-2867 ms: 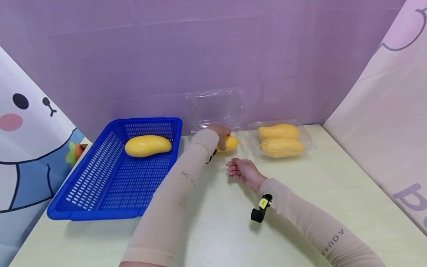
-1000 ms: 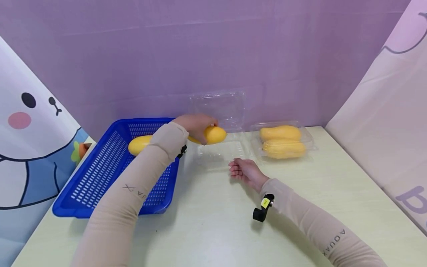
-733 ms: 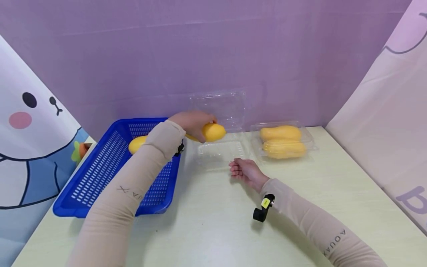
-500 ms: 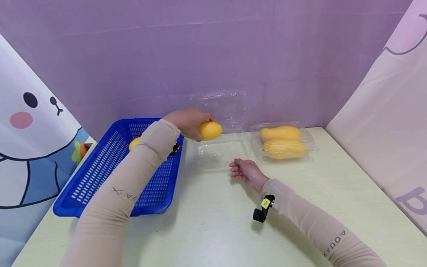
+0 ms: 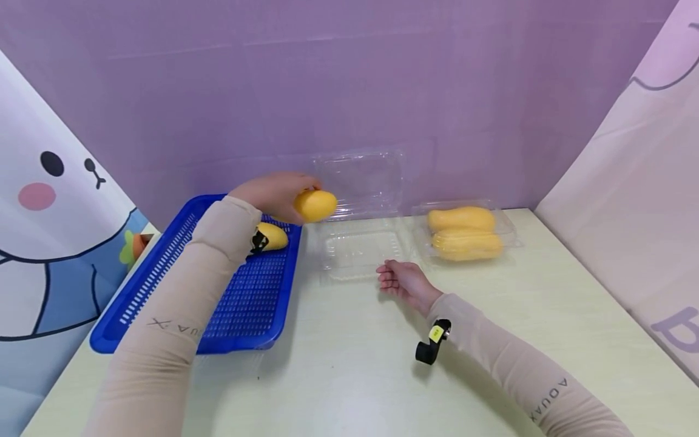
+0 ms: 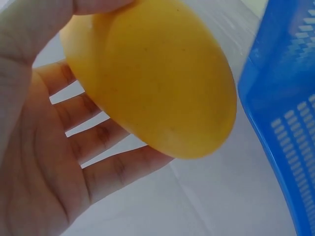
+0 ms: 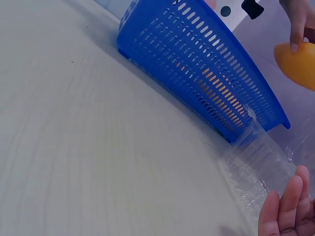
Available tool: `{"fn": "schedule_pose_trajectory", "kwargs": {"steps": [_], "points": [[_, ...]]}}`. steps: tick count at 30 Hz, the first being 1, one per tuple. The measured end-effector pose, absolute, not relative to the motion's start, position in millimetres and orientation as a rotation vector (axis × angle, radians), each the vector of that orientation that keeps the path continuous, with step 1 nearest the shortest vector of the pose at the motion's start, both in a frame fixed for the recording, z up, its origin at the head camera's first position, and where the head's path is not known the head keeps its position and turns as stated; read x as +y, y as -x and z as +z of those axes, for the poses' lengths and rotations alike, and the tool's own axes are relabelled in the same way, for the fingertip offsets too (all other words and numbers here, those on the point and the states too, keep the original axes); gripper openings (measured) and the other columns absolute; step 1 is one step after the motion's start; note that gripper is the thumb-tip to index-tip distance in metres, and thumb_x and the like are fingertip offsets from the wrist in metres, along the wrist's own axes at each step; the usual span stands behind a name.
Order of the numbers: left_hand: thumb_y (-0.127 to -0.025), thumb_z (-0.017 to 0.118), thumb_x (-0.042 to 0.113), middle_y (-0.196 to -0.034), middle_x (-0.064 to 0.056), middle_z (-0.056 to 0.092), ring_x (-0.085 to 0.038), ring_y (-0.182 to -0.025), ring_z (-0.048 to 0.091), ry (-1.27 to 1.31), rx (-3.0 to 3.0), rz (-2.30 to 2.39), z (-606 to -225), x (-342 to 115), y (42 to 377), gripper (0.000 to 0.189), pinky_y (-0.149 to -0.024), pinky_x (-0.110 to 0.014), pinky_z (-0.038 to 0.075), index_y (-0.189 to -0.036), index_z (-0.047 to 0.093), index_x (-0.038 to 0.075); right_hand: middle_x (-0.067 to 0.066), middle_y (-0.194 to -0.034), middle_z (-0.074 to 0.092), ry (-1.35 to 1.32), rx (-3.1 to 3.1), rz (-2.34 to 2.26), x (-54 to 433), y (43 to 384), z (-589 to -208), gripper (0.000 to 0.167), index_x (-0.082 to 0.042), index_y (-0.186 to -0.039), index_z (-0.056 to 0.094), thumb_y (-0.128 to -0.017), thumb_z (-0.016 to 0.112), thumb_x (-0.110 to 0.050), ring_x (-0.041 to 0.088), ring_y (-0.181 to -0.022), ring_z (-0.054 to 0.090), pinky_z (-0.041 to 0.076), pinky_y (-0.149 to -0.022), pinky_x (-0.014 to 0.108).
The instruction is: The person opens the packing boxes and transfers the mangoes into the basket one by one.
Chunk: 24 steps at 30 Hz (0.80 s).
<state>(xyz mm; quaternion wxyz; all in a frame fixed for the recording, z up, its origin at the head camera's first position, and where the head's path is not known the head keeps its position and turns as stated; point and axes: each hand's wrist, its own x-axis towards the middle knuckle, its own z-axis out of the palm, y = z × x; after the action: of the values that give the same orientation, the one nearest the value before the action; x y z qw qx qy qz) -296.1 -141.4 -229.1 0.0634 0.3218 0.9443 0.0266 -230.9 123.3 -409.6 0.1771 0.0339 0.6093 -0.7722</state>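
Observation:
A yellow mango [image 5: 316, 206] is in my left hand [image 5: 277, 193], gripped between thumb and fingers above the basket's back right rim. In the left wrist view the thumb and fingers lie round one end of that mango [image 6: 162, 83]. Beneath my left wrist, a second mango [image 5: 274, 237] lies in the blue plastic basket [image 5: 285, 303], partly covered by the arm. My right hand [image 5: 405, 281] rests on the table with loosely curled fingers and nothing held. It is beside the front right corner of a clear clamshell box [image 5: 357, 252], whose lid [image 5: 357, 182] stands raised.
To the right, a clear clamshell box [image 5: 508, 229] holds two yellow mangoes [image 5: 464, 233], its lid down over them. Purple cloth [image 5: 349, 91] hangs behind the pale table [image 5: 349, 376], and printed cloths flank both sides.
My left hand has lifted the mango out of the open clamshell box and carried it left to the basket's rim. My right hand has stayed in place.

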Motion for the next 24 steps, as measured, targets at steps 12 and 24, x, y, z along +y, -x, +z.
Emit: {"fn": "schedule_pose_trajectory", "kwargs": {"steps": [12,24], "points": [[-0.073,0.075,0.022,-0.116,-0.005,0.058,-0.024,-0.097,0.053,-0.829,2.902,0.069,-237,-178,294,0.061,-0.089,-0.044,0.046,-0.128,0.051,0.014,-0.002,-0.063,0.059,-0.128,1.746,-2.174,122,231,-409,0.029,0.0,-0.085,0.058,-0.101,0.037,-0.012,0.007,-0.056,0.057,0.053,-0.06,0.02],[-0.074,0.074,0.023,-0.113,-0.007,0.058,-0.024,-0.09,0.053,-0.772,2.872,0.043,-254,-207,290,0.06,-0.085,-0.045,0.047,-0.128,0.052,0.01,-0.002,-0.063,0.059,-0.128,1.733,-2.185,122,232,-410,0.03,0.001,-0.085,0.06,-0.1,0.038,-0.012,0.007,-0.057,0.057,0.052,-0.06,0.02]]}}
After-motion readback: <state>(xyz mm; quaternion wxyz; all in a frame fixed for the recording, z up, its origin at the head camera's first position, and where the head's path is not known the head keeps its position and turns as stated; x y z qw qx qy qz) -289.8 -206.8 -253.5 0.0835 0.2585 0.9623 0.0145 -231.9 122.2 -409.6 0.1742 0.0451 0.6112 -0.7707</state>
